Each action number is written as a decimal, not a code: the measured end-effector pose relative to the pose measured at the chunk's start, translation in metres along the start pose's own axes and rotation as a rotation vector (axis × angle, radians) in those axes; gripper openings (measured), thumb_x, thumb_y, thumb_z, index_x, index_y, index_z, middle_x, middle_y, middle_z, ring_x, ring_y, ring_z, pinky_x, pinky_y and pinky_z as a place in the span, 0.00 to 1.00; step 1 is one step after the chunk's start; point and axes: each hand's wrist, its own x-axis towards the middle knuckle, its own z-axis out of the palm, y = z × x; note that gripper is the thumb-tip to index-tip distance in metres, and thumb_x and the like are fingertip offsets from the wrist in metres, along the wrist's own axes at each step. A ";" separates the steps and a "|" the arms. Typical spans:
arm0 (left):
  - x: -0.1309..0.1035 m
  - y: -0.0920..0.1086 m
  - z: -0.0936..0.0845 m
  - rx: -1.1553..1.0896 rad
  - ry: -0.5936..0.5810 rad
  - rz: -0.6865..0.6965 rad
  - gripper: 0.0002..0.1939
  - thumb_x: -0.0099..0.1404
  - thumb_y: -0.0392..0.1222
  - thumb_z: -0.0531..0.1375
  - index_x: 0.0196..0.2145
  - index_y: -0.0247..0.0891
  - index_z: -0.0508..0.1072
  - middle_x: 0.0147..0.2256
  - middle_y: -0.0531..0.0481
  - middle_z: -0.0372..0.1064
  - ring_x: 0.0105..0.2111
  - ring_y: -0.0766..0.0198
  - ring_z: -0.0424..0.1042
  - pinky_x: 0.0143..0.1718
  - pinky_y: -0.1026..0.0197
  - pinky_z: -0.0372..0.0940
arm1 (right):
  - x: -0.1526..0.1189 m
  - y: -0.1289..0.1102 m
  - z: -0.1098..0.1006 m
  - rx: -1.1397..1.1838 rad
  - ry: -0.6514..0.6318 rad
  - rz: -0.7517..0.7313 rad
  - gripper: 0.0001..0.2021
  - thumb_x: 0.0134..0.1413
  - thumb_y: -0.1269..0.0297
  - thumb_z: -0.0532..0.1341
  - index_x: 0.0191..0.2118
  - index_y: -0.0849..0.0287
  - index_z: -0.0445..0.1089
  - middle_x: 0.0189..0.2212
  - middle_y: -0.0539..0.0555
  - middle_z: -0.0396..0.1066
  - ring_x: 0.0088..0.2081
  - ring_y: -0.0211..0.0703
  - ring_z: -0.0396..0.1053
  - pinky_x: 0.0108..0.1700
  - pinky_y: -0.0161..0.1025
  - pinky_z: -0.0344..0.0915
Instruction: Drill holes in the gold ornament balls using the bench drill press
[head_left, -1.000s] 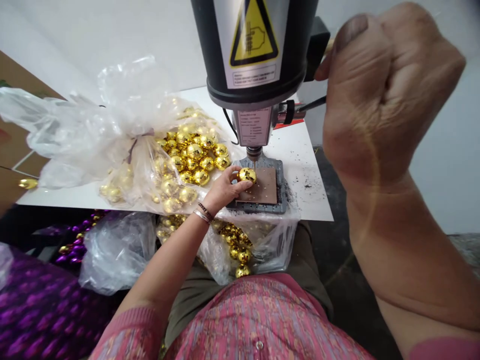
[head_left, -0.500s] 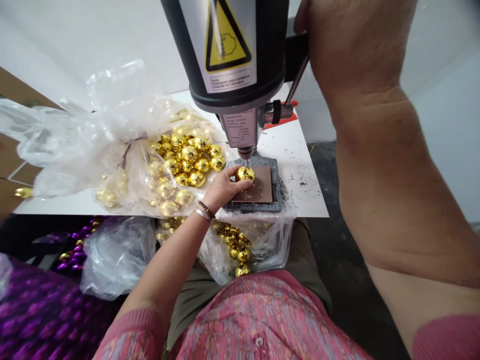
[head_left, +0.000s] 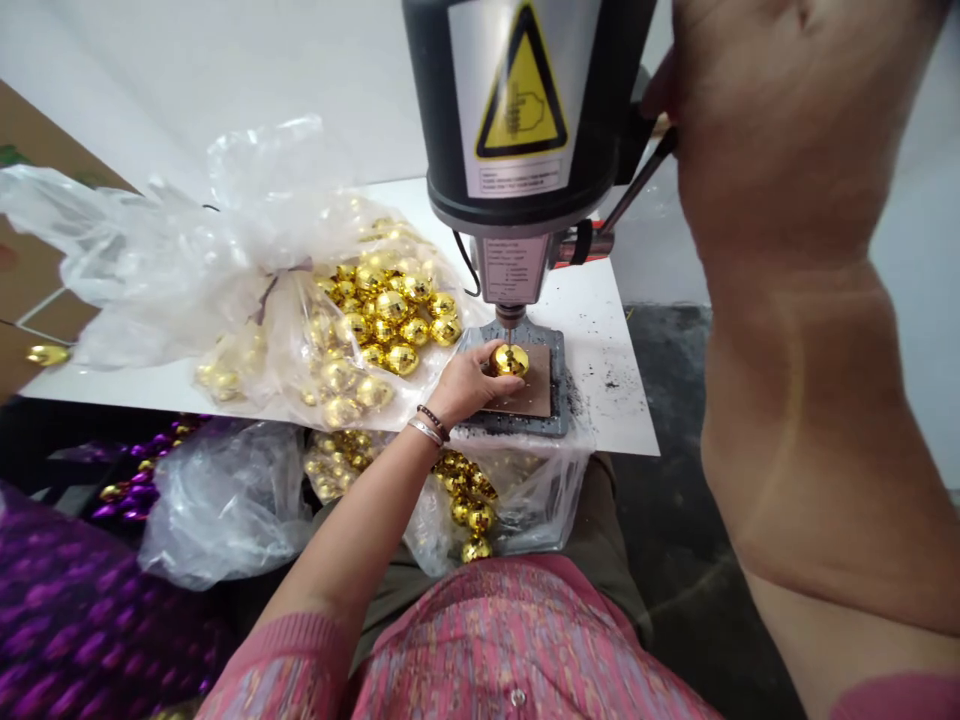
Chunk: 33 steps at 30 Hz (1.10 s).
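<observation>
My left hand [head_left: 474,382] grips a shiny gold ball [head_left: 512,360] between thumb and fingers. The ball rests on a brown board [head_left: 536,392] on the grey base of a drill press [head_left: 514,265], and the thin bit comes down at its top. At the upper right, my right hand [head_left: 780,90] is raised beside the black machine head, by the metal feed lever [head_left: 641,180]. Its fingers are mostly out of view or hidden, so its grip cannot be made out.
A clear plastic bag [head_left: 262,215] full of gold balls [head_left: 391,306] lies left on the white table [head_left: 611,350]. Dark shavings dot the tabletop. Below its front edge hangs another bag with gold balls [head_left: 480,518]. Purple shiny items [head_left: 82,600] are at lower left.
The camera view has shifted, moving the machine rightward in the picture. The lever has swung to a different angle and the right hand has moved with it. My left hand still holds the ball under the bit.
</observation>
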 end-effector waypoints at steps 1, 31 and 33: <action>0.000 -0.001 0.001 -0.007 -0.006 0.000 0.27 0.54 0.42 0.69 0.52 0.36 0.76 0.34 0.54 0.75 0.31 0.67 0.70 0.37 0.66 0.67 | -0.008 0.000 -0.002 -0.023 0.022 -0.024 0.19 0.65 0.58 0.47 0.31 0.68 0.66 0.25 0.46 0.56 0.34 0.22 0.55 0.45 0.33 0.50; -0.002 -0.014 0.007 0.146 0.065 0.069 0.29 0.57 0.47 0.67 0.56 0.41 0.73 0.39 0.53 0.76 0.38 0.62 0.72 0.41 0.63 0.64 | -0.116 0.068 0.023 -0.168 0.360 -0.529 0.08 0.62 0.67 0.55 0.31 0.63 0.58 0.25 0.47 0.55 0.29 0.25 0.52 0.32 0.29 0.47; -0.003 -0.014 0.008 0.163 0.070 0.073 0.28 0.58 0.48 0.67 0.56 0.42 0.73 0.38 0.53 0.76 0.38 0.62 0.72 0.40 0.62 0.64 | -0.117 0.070 0.026 -0.167 0.378 -0.527 0.08 0.62 0.66 0.55 0.32 0.62 0.60 0.26 0.47 0.58 0.30 0.26 0.55 0.33 0.30 0.49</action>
